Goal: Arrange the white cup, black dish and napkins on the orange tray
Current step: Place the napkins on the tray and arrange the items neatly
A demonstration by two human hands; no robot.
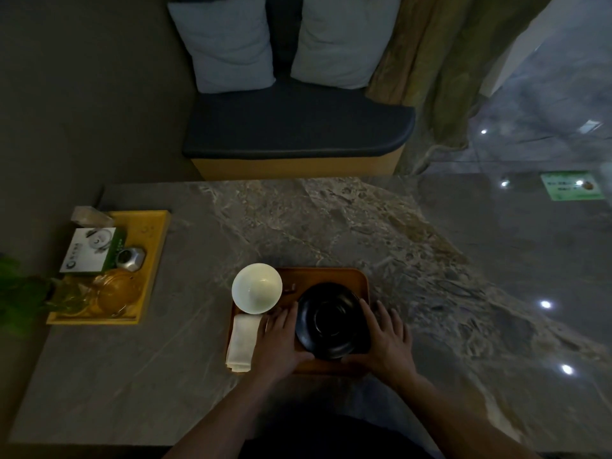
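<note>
An orange tray (326,276) lies on the marble table near me. The round black dish (331,321) sits on its right half. My left hand (280,341) grips the dish's left rim and my right hand (385,339) grips its right rim, thumbs at the near edge. The white cup (256,288) stands at the tray's far left corner, overhanging the edge. Folded white napkins (241,342) lie along the tray's left side, just left of my left hand.
A yellow tray (155,240) at the table's left holds a white and green box (91,250), a small metal pot (130,259) and glassware (114,291). A green plant (20,293) stands at the left edge. A cushioned bench (298,134) faces the table.
</note>
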